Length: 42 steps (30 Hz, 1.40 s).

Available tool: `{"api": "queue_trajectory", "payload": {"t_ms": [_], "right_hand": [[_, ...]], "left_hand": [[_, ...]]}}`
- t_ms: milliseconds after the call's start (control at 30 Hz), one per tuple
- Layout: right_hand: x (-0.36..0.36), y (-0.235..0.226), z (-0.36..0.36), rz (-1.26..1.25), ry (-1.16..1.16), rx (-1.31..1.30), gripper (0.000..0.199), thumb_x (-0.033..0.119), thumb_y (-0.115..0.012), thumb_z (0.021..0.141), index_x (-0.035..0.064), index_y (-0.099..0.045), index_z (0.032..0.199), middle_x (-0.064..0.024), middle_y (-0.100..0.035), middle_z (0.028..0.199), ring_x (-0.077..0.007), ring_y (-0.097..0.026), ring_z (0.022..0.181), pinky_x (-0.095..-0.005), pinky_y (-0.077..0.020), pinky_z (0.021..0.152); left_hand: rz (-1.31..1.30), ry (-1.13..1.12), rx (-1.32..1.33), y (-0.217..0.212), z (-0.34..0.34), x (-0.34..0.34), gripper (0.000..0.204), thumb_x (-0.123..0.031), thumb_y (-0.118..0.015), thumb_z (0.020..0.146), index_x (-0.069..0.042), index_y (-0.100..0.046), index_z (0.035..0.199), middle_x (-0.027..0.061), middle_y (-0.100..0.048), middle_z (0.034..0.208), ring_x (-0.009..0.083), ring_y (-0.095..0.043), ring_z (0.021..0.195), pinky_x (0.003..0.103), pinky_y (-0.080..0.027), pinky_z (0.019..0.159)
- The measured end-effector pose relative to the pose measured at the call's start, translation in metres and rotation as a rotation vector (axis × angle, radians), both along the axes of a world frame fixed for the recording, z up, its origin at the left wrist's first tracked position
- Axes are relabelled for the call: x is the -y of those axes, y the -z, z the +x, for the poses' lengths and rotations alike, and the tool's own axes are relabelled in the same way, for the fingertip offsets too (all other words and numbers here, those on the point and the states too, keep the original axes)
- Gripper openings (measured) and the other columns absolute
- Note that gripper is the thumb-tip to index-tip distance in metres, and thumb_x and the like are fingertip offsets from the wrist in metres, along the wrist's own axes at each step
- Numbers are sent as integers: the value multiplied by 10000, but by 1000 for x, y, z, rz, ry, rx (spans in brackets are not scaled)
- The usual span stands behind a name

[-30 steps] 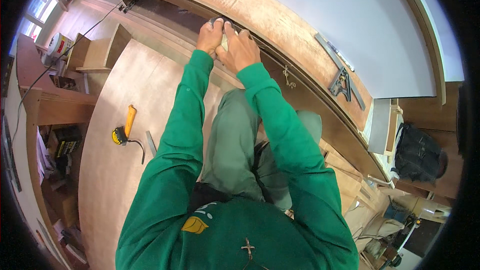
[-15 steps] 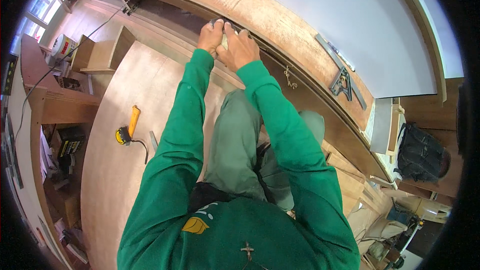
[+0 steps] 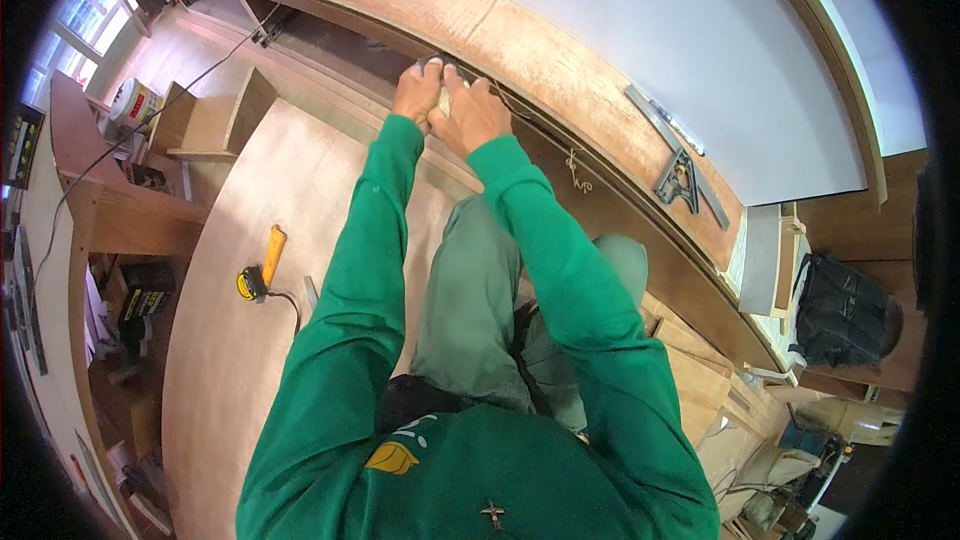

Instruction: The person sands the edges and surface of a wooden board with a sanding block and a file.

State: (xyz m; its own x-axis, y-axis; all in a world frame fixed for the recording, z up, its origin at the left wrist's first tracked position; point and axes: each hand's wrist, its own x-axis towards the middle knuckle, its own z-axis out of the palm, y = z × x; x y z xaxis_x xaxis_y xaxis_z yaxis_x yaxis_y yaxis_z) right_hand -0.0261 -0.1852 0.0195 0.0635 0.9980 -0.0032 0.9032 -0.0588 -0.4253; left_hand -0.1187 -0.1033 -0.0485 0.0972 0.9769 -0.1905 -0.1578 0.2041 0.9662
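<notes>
Change: both hands sit at the same spot on the board edge as a second ago; the view has tipped a little, so the wooden box at 10 o'clock now shows more fully.
Left hand: left hand (image 3: 417, 93) at 12 o'clock, fingers curled over the dark gap along the edge of the long wooden board (image 3: 560, 50), thumb side touching the other hand.
Right hand: right hand (image 3: 472, 116) just beside it, fingers bent down onto the same edge.
Grip: both hands closed together around a small pale object (image 3: 443, 100) pressed between them; too hidden to tell what it is.
Sleeves: green sleeves (image 3: 560, 270) run from the lower edge up to the hands.
Legs: grey-green trousers (image 3: 480, 310) between the arms, at centre.
Plywood: plywood sheet (image 3: 260, 270) under the person, spreading to 8 o'clock.
Tape measure: yellow tape measure (image 3: 250, 283) at 9 o'clock on the plywood, touching a yellow-handled tool (image 3: 273, 245).
Square: metal square (image 3: 680, 175) at 2 o'clock on the board, against the edge of a white panel (image 3: 680, 40).
Box: open wooden box (image 3: 215, 120) at 10 o'clock.
Bag: black bag (image 3: 845, 310) at 3 o'clock, well apart from the hands.
Cable: black cable (image 3: 200, 75) trailing from 11 o'clock toward 9 o'clock.
</notes>
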Motion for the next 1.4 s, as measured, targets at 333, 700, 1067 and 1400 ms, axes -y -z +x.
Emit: {"api": "queue_trajectory", "payload": {"t_ms": [333,700,1067,1400], "right_hand": [[-7,5,-5,23,14,10,762,419,-653,860,109,-421,1516,-351,-588,1205,-501,-652,1034,-546,-545,894],[60,43,32,326,225,-538,571,326,-712,914,87,-550,1406,-152,-617,1040,-277,-662,843,-420,-535,783],[39,91,-23,500,130,-504,209,247,-605,967,87,-680,1080,-175,-670,994,-383,-664,933,-482,-517,786],[-53,88,-149,181,-46,-551,849,259,-676,897,-138,-259,1522,-227,-708,1139,-325,-683,1095,-396,-528,961]], "left_hand": [[60,20,29,5,-3,-11,313,-258,-553,999,29,-676,975,88,-672,846,182,-633,740,349,-513,659],[46,13,-12,33,-87,71,286,-307,-525,1048,-55,-656,1016,-7,-614,882,95,-542,774,274,-463,709],[0,169,-451,113,-186,231,393,-327,-522,1052,11,-614,874,41,-587,703,148,-546,647,326,-458,619],[1,196,-663,147,-204,281,445,-396,-552,1031,34,-648,971,137,-656,742,230,-616,676,376,-495,660]]}}
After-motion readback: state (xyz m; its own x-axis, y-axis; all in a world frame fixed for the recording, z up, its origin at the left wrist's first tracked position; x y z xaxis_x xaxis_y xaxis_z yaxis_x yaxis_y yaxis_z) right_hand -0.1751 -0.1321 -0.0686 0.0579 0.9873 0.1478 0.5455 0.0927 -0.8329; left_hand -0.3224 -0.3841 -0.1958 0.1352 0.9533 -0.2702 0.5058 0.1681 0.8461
